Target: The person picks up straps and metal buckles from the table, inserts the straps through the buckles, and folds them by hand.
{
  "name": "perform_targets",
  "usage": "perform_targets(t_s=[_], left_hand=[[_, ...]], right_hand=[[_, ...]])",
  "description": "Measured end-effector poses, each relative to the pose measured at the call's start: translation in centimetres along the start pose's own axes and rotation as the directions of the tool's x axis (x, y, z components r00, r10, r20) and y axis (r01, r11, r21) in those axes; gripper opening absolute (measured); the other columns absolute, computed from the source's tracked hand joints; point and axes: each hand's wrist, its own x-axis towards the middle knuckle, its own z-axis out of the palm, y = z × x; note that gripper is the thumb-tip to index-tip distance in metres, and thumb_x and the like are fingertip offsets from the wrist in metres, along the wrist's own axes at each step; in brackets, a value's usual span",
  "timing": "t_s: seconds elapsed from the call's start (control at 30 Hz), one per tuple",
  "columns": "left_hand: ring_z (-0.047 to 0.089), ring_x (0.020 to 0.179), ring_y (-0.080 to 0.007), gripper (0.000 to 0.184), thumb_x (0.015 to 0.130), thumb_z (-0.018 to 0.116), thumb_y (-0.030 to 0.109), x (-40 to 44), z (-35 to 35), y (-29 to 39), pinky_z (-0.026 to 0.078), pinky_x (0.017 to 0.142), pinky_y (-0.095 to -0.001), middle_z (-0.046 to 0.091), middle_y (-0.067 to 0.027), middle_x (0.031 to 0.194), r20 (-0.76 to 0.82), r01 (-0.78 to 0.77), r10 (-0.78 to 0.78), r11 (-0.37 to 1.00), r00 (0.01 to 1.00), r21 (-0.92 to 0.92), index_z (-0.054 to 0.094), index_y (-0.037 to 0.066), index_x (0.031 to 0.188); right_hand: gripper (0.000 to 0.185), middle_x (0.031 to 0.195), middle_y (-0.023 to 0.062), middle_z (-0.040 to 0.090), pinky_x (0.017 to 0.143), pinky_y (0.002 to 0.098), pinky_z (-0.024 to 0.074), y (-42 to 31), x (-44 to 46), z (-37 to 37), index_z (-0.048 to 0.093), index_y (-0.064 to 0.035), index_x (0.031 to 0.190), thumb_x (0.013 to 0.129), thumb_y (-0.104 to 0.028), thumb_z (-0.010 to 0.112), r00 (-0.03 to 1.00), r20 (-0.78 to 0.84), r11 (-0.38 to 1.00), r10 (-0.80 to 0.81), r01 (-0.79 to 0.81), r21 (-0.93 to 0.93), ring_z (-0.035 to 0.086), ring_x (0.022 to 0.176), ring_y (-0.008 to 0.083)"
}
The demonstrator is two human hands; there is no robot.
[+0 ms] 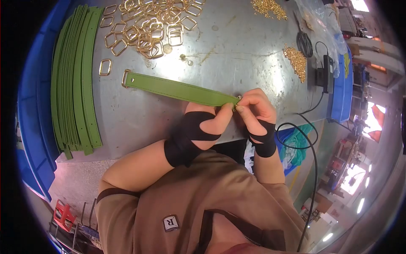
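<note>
A green strap (182, 90) with stitched edges lies slantwise across the front of the metal table. A gold rectangular ring (125, 78) sits at its left end, beside a small silver-looking rivet (133, 79). My left hand (213, 122) grips the strap's right end, thumb on top, with a black wrist support around palm and wrist. Right beside it, my right hand (259, 111) pinches the same end between thumb and fingers, also in a black support. A tiny shiny metal piece (239, 98) shows at the fingertips; its exact kind is partly hidden.
A stack of green straps (76, 84) lies on the left. Gold rectangular rings (144, 29) are heaped at the back. Small gold fittings form two piles (295, 63), (269, 8) on the right, near scissors (301, 29) and a black box with a cable (325, 72). Blue bins (341, 93) flank the table.
</note>
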Motion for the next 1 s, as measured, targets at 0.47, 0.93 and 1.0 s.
perform_targets(t_s=[0.47,0.93,1.0], left_hand=[[0.052,0.057,-0.0059,0.005,0.093,0.059,0.004,-0.2,0.2,-0.5,0.04,0.051,-0.024,0.057,0.0006,0.066,-0.055,-0.16,0.169,0.978,0.984,0.135,0.062,0.001,0.09],[0.056,0.059,-0.0071,0.003,0.093,0.058,0.0,-0.1,0.0,-0.4,0.045,0.053,-0.0226,0.059,-0.0013,0.07,0.019,-0.121,0.121,0.993,0.992,0.004,0.062,-0.001,0.093],[0.056,0.059,-0.008,0.006,0.093,0.061,0.003,0.1,-0.2,-0.3,0.046,0.054,-0.0225,0.061,-0.0019,0.072,0.08,-0.132,0.122,0.983,0.989,0.13,0.065,-0.002,0.095]], right_hand=[[0.012,0.095,0.0063,0.057,0.071,0.0263,0.0439,-1.4,0.8,1.1,0.065,-0.0036,0.095,0.084,0.002,0.066,0.997,-0.067,0.995,-0.049,0.043,-0.09,0.055,0.082,0.0156],[0.021,0.101,0.0099,0.062,0.073,0.0283,0.0484,-0.9,2.6,-2.3,0.069,-0.0024,0.102,0.082,0.002,0.066,0.951,0.303,0.982,-0.06,0.11,-0.152,0.06,0.084,0.0192],[0.019,0.098,0.0085,0.063,0.07,0.0272,0.0464,-0.7,2.6,-2.5,0.069,-0.0022,0.1,0.082,0.002,0.066,0.958,0.287,0.998,-0.015,0.034,-0.062,0.059,0.082,0.0166]])
